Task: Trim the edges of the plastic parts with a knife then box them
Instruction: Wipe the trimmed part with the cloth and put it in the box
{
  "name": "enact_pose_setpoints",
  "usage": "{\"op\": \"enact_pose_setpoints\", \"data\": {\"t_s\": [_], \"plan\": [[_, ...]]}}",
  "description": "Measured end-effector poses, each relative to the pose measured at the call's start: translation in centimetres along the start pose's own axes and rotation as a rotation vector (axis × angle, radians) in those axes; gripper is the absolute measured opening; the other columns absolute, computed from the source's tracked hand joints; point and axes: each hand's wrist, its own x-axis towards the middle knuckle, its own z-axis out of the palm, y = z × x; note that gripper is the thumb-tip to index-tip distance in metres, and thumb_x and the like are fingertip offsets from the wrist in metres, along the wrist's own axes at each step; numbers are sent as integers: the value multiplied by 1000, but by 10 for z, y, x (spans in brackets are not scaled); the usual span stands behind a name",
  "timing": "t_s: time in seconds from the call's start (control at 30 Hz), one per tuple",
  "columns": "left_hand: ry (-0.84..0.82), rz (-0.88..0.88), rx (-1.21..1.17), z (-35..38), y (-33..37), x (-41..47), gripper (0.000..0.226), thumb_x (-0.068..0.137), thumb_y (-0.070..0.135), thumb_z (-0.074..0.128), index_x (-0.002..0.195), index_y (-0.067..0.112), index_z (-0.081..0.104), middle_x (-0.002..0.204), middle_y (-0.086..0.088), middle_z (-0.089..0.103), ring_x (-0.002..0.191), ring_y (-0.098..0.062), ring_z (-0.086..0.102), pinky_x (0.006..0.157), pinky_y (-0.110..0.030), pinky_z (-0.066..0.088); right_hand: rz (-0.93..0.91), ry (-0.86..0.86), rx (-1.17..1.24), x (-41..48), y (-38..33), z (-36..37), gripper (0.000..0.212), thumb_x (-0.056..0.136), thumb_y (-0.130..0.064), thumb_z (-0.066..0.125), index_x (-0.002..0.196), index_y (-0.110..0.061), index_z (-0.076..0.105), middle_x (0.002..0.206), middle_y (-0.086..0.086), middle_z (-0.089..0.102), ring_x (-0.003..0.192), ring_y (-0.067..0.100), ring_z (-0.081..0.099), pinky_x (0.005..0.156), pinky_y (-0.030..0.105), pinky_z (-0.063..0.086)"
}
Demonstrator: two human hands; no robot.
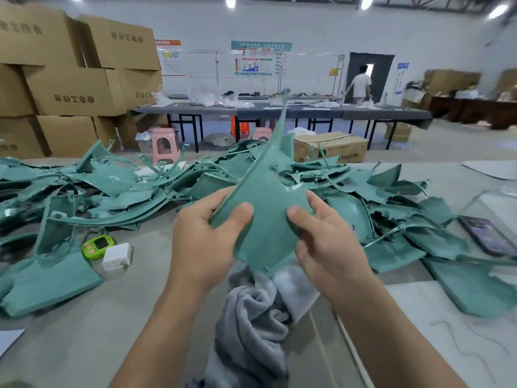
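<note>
Plastic part held up over the table, gripped at its wide lower end. Left hand: thumb on the face, fingers curled behind the left edge. Right hand: same pinch on the right edge. Long axis runs up and away; narrow tip points far from both hands. No knife in view; trimming judged not begun.

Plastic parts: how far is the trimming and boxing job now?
Done: no boxed part shows. In hand: the left hand and right hand grip one green part; no knife is visible. Left: the big pile on the table, trimmed or not I cannot tell, and all the boxing.
</note>
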Motion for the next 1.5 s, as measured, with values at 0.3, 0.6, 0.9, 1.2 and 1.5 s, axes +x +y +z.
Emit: {"op": "enact_pose_setpoints", "data": {"t_s": [0.3,0.6,0.9,1.2,1.5], "plan": [[-383,-107,-192,94,36,-42,17,91,14,69,87,24,82,81,-1,78,69,-13,71,60,-28,57,17,82,12,-126,-57,-82,51,80,-4,68,132,-1,64,131,20,67,114,31,69,91,39,59],[-832,-189,-25,237,47,-176,28,78,47,73,80,20,77,52,9,57,51,-1,48,49,-26,42,15,688,150,-344,-78,-150,48,84,-6,59,131,4,63,115,18,74,88,26,77,73,42,63],[-1494,-1118,-394,319,39,-359,30,103,0,45,125,5,64,118,-20,73,107,-38,71,89,-52,58,-208,1442,696,-492,-9,-189,37,94,-3,53,130,5,60,128,27,66,117,40,65,106,51,49],[-1826,-1294,-234,355,55,-470,31,106,17,50,135,25,59,123,3,73,115,-16,69,94,-39,55,-322,1760,765,-620,-13,-228,23,99,0,56,121,2,60,109,27,73,106,38,69,64,43,62],[-1936,-1006,-164,381,76,-466,51,101,11,58,150,21,47,142,0,57,131,-16,54,105,-34,49,-293,1761,791,-651,-28,-284,65,98,-19,66,152,-2,34,149,29,44,129,46,53,93,57,56]]}}
